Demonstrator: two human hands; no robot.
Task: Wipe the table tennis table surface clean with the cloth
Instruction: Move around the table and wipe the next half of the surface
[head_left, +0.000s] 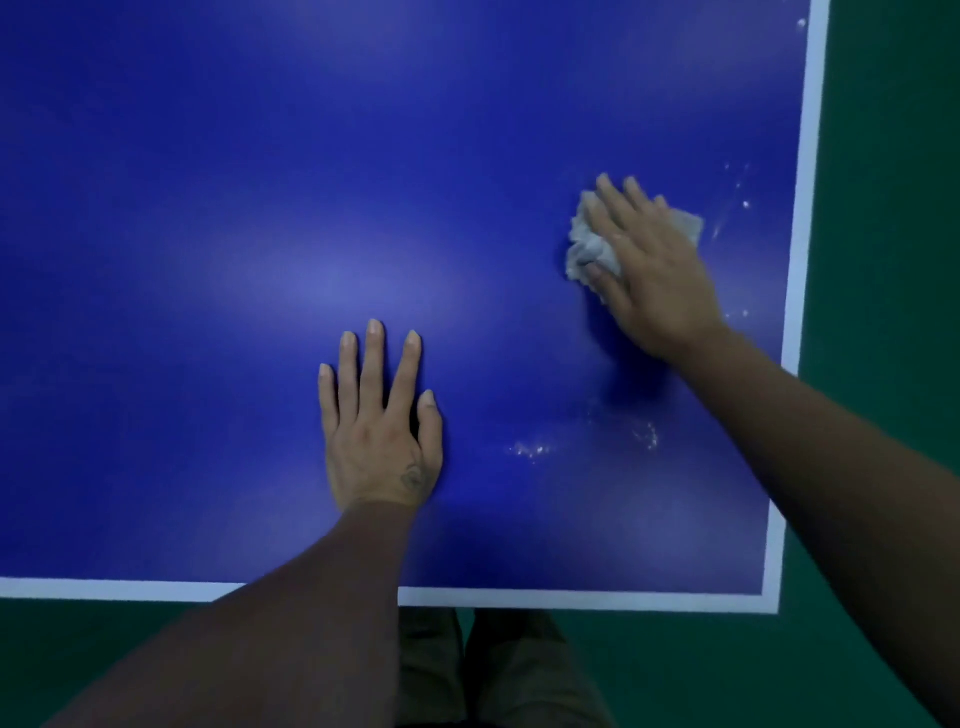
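Cloth (592, 244): a pale, crumpled wad lying on the blue worktop (208, 182), toward its right side, near the white side line (802, 208) but short of it.

Right hand (649, 265): laid flat over the cloth, fingers straight and spread, palm pressing it down. The grip is a flat press, not a closed hold; the thumb runs along the cloth's near edge.

Left hand (376, 431): flat on the worktop, well apart from the cloth on its left and nearer the person, fingers extended, holding nothing. Judged to be a brace.

Progress: partial. White specks and smears (530, 449) lie on the worktop nearer the person than the cloth. More marks (737, 197) sit between the cloth and the side line. The broad area left of the cloth shows no visible residue, only a soft glare, though fine dust could not be told at this sharpness. Judged remaining: both marked patches, at least.

Orientation: the wad is irregular. Its visible long axis runs roughly across the worktop, from the bunched left end to a flatter flap (688, 223) showing past the fingers toward the side line. No clear pointing direction.
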